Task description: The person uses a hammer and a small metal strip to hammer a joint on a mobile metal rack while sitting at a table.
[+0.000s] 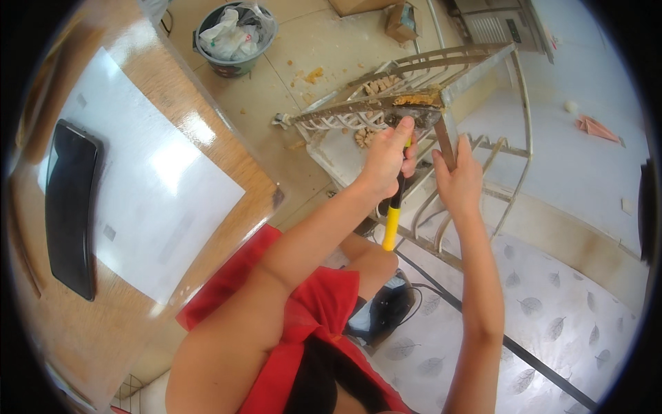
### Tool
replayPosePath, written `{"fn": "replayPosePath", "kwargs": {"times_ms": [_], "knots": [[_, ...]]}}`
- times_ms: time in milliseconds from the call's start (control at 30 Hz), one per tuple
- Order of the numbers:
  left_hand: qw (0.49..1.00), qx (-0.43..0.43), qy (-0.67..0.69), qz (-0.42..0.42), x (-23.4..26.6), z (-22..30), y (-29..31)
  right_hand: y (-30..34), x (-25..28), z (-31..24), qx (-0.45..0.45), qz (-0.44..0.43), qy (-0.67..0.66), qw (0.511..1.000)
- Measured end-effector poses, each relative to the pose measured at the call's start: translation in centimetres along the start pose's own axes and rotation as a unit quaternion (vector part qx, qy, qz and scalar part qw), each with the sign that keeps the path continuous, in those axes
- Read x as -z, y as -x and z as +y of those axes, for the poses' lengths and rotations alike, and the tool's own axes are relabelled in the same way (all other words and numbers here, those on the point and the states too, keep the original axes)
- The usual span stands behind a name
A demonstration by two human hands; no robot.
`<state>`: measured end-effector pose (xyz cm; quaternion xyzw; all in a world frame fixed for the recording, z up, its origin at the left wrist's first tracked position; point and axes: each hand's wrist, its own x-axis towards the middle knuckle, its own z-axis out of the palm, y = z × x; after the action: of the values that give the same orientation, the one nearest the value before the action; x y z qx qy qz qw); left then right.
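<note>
My left hand (386, 157) is closed around a hand tool (391, 228) with a black and yellow handle, its thumb up near the head. The tool's dark head lies close against the brown edge of a worn, slatted white frame (507, 145); its exact kind is hard to make out. Ragged orange-brown material (416, 99) sits on that edge just above the head. My right hand (458, 178) grips a flat brown strip (445, 141) that runs down from the same corner; whether it belongs to the frame cannot be told.
On my left, a wooden table (258, 165) carries a white sheet (155, 179) and a black phone (72, 207). A bag-lined bucket (234, 62) stands beyond it. Orange-brown scraps (314, 74) litter the tiled floor. A leaf-patterned sheet (531, 307) lies at the lower right.
</note>
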<state>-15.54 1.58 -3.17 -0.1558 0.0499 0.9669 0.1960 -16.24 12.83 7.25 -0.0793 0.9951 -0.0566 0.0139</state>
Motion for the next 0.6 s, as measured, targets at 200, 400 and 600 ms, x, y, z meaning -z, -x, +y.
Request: {"fn": "replayPosePath", "kwargs": {"times_ms": [200, 400, 600], "knots": [[0.998, 0.011, 0.059, -0.017, -0.9, -0.4, -0.2, -0.1, 0.1, 0.0, -0.022, 0.001, 0.024, 0.999], [0.99, 0.018, 0.14, -0.008, -2.6, -0.4, 0.3, 0.1, 0.0, -0.2, 0.003, 0.023, -0.01, 1.0], [0.978, 0.056, 0.199, 0.026, -2.3, 3.1, -0.4, 0.3, 0.6, -0.4, 0.01, 0.004, -0.001, 1.0]]}}
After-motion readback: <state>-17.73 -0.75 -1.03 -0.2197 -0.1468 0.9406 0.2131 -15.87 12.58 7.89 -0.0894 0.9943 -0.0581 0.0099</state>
